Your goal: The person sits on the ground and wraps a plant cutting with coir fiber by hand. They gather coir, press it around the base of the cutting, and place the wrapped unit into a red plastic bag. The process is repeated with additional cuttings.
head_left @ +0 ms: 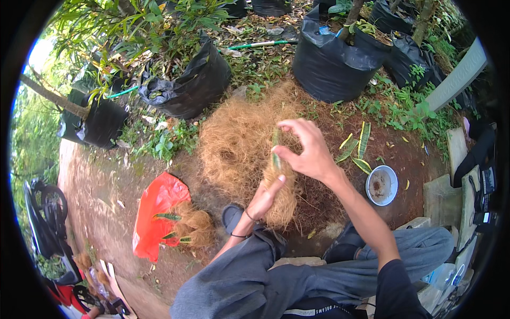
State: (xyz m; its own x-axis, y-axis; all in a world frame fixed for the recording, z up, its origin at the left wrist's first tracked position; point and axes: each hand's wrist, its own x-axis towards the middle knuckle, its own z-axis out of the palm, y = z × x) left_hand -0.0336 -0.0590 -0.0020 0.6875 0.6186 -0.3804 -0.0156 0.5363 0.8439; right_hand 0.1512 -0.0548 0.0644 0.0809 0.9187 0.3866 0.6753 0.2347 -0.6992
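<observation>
My left hand (261, 201) is wrapped around a wad of tan coconut fibre (285, 201), its thumb pressed on the upper part. A cut snake plant leaf (276, 159) stands up out of that wad. My right hand (308, 149) is curved beside the leaf, thumb and fingers apart; the thumb tip is at the leaf, though contact is hard to tell. Beyond both hands spreads a large loose heap of coconut fibre (229, 139). To the left, fibre-wrapped leaf cuttings (195, 227) lie partly on a red plastic bag (153, 211).
Several loose snake plant leaf pieces (363, 140) lie on the soil at right, near a small white bowl (381, 185) with brown residue. Black plant grow bags (334, 60) stand at the back. A motorcycle (48, 223) is at far left, a clear plastic bottle (440, 276) at lower right.
</observation>
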